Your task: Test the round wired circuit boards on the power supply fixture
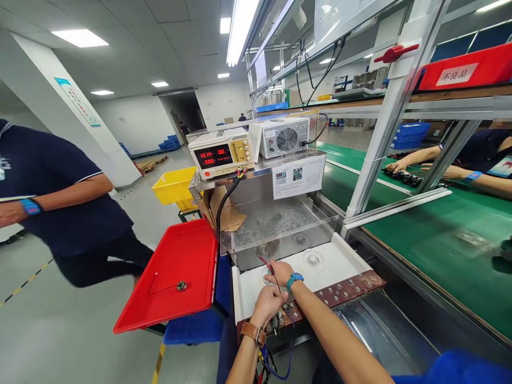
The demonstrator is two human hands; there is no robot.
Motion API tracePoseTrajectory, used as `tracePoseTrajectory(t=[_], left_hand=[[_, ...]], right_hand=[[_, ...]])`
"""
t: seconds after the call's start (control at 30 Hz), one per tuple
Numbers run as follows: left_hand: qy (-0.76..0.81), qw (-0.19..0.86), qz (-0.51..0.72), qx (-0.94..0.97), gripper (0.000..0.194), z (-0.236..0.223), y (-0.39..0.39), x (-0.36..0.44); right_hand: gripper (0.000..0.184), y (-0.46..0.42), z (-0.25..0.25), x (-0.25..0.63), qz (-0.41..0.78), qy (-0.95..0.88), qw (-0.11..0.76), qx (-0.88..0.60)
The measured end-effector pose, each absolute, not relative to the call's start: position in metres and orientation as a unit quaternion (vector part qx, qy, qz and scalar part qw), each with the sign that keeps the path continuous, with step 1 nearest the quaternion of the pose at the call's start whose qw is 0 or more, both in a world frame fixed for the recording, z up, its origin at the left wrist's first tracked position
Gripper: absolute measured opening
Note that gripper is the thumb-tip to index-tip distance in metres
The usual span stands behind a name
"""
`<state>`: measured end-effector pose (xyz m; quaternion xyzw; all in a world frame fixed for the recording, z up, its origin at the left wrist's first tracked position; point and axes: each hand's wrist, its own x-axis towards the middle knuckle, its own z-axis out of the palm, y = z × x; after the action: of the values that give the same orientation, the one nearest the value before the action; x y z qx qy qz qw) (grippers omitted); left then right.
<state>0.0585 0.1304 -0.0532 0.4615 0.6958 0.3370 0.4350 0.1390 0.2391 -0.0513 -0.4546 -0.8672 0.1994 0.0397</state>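
Observation:
My left hand (269, 303), with a brown watch strap, is pinched on a thin red wire (277, 284) at the near edge of a white fixture tray (336, 262). Just beyond it, my right hand (281, 273), wearing a blue wrist strap, reaches into the tray with its fingers curled. What those fingers hold is mostly hidden. A brown terminal strip (340, 290) with metal studs runs along the tray's front. Clips and blue, yellow and black leads (276, 368) hang below my left hand.
A power supply (222, 154) with red digits stands on a metal shelf behind the tray. To the left, a red tray (180, 261) holds a small round part (181, 286) with a wire. A person (60, 197) is at far left; another's hands (400, 165) are over the green conveyor (440, 224).

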Motion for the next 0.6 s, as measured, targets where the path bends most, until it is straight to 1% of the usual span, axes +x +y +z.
tracePoseTrajectory(t=[0.37, 0.57, 0.6], left_hand=[[0.698, 0.410, 0.347, 0.472, 0.046, -0.0519, 0.1297, 0.0585], [0.706, 0.393, 0.347, 0.476, 0.047, -0.0513, 0.1307, 0.0590], [0.706, 0.389, 0.345, 0.480, 0.047, -0.0504, 0.1305, 0.0589]], right_hand=[[0.033, 0.2371, -0.0538, 0.1364, 0.191, -0.868, 0.054, -0.456], [0.042, 0.2382, -0.0489, 0.1381, 0.190, -0.874, 0.054, -0.444], [0.041, 0.2378, -0.0477, 0.1382, 0.187, -0.874, 0.050, -0.446]])
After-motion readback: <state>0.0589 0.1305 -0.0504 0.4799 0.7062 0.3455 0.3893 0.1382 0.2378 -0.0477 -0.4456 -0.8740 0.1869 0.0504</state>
